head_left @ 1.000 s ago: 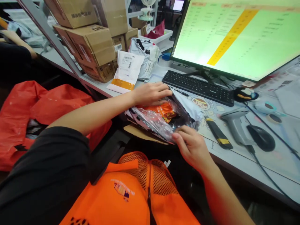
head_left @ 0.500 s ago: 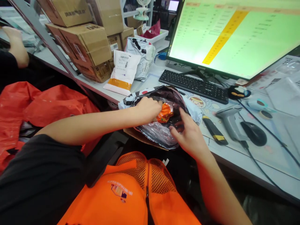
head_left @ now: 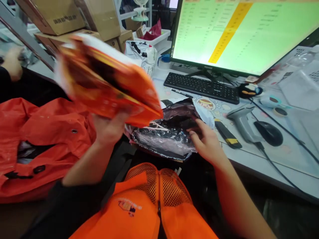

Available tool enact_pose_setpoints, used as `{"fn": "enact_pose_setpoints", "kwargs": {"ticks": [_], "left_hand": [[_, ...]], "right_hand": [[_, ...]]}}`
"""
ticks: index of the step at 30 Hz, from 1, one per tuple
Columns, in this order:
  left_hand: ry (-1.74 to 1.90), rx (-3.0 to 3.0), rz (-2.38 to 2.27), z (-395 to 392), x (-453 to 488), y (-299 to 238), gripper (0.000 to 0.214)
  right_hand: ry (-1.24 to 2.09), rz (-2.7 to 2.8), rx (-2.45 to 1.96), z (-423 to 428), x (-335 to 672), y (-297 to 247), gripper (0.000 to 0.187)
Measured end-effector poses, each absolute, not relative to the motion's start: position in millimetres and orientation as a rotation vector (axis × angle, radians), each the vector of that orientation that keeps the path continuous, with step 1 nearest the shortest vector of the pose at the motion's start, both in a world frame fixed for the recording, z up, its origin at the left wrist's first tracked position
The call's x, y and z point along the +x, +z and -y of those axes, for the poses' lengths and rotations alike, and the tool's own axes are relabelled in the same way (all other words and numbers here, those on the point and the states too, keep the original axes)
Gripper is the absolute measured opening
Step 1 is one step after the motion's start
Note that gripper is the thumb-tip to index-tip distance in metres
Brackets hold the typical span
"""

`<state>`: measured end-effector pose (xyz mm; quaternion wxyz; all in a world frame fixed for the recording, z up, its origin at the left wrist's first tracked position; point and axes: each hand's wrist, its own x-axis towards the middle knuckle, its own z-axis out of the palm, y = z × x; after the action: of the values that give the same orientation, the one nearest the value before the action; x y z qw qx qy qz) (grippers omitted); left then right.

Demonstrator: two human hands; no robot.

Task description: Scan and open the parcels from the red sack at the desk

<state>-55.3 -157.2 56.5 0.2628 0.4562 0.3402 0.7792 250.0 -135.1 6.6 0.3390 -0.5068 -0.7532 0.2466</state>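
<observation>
An orange printed packet, blurred by motion, is lifted above the desk's front left edge. My left hand grips it from below; its fingers are partly hidden behind the packet. Below and to the right lies a plastic mailing bag, mouth gaping, with a black inside, clear plastic wrap and thin white strips. My right hand holds the right edge of that bag's mouth, thumb and fingers closed on the film.
A box cutter, a barcode scanner and a mouse lie on the right. Behind stand a keyboard and monitor. Cardboard boxes are stacked back left. Another person's hand shows far left; a red bag sits below.
My left hand has pulled the orange packet out of the mailing bag and swung it up and left. My right hand stays at the bag's right edge.
</observation>
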Motion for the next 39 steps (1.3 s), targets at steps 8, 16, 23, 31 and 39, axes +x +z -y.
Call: {"fn": "enact_pose_setpoints", "kwargs": {"ticks": [8, 16, 23, 31, 39], "left_hand": [[2.193, 0.768, -0.696, 131.8, -64.7, 55.1, 0.02], [2.234, 0.785, -0.66, 126.4, -59.9, 99.2, 0.031], [2.246, 0.737, -0.573, 132.2, -70.2, 111.4, 0.036], [1.828, 0.545, -0.537, 115.4, -35.6, 79.3, 0.039], [1.58, 0.54, -0.474, 86.5, -9.6, 49.0, 0.051]], "right_hand": [[0.5, 1.809, -1.226, 129.4, 231.8, 5.0, 0.061], [0.406, 1.532, -1.173, 35.1, 145.6, 29.5, 0.059], [0.445, 1.868, -1.304, 7.2, 126.5, 62.1, 0.036], [0.205, 1.936, -0.503, 101.5, 165.6, 130.0, 0.034], [-0.299, 2.491, -0.637, 102.5, 196.6, 100.8, 0.048]]}}
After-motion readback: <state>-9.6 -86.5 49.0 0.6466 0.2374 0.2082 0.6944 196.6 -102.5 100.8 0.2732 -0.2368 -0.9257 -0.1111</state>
